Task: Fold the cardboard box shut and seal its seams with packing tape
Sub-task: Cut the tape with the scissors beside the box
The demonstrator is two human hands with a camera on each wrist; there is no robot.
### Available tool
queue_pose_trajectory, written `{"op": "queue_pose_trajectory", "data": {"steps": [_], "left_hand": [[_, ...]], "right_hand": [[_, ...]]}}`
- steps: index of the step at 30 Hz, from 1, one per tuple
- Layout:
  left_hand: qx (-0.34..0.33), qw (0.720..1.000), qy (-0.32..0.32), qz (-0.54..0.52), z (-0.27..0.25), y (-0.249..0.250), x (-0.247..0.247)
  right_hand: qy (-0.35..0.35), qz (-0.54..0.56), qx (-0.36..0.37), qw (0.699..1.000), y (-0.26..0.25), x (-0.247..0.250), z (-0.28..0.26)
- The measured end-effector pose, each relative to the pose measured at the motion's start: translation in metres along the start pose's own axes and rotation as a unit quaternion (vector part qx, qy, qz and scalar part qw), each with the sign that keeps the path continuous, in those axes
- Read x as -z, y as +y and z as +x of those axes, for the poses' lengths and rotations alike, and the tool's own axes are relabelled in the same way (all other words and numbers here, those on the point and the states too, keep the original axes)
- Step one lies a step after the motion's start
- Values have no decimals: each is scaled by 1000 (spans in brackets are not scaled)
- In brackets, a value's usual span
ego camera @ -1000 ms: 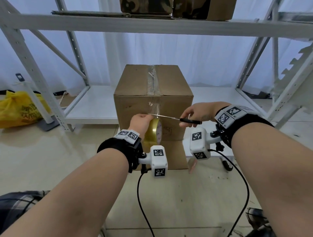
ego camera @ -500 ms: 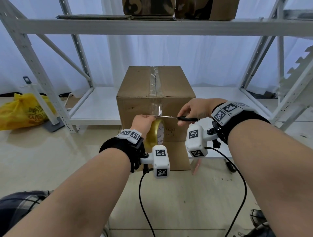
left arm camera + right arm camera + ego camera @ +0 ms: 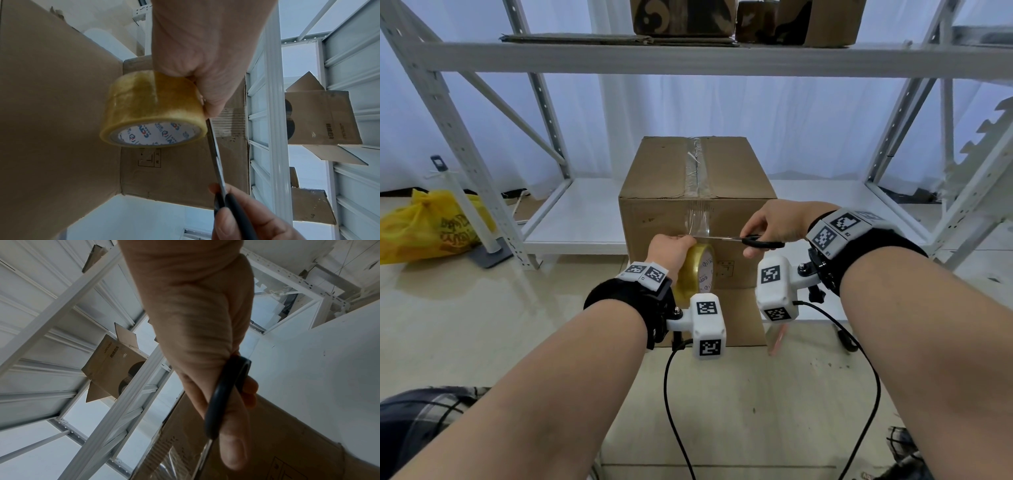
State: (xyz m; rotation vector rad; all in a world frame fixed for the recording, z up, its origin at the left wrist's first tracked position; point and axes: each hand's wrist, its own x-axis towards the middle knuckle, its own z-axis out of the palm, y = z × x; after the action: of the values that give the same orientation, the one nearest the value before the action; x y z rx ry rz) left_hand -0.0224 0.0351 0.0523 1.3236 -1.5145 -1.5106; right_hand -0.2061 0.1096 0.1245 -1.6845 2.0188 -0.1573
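On the floor before the white shelving (image 3: pixel 599 219) stands the closed cardboard box (image 3: pixel 664 171), clear tape (image 3: pixel 698 219) running along its top seam and down the near face. My left hand (image 3: pixel 669 248) has its fingers curled round the yellowish tape roll (image 3: pixel 152 110), held against that face. My right hand (image 3: pixel 779 222) grips the black-handled scissors (image 3: pixel 762 242), fingers through the loops, blades lying level across the tape strip just above the roll

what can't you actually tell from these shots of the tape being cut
- Whether the tape strip is cut through: in the head view the left hand covers the scissors tips; in the left wrist view the tape roll hides them.
- The cardboard box bottom and far side seams: out of sight in every view.
- The scissor blades in the right wrist view: the right hand blocks them.
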Motion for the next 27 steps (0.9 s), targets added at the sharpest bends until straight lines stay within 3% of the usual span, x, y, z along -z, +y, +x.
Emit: {"op": "queue_pose_trajectory", "data": {"steps": [10, 22, 27], "left_hand": [[12, 998, -1, 63, 3, -11, 4], [20, 980, -31, 195, -1, -27, 18], [14, 968, -80, 239, -12, -25, 10]], "right_hand": [[7, 20, 2, 1000, 3, -9, 2], [-80, 11, -48, 996, 16, -32, -19], [-6, 29, -80, 996, 46, -39, -41]]}}
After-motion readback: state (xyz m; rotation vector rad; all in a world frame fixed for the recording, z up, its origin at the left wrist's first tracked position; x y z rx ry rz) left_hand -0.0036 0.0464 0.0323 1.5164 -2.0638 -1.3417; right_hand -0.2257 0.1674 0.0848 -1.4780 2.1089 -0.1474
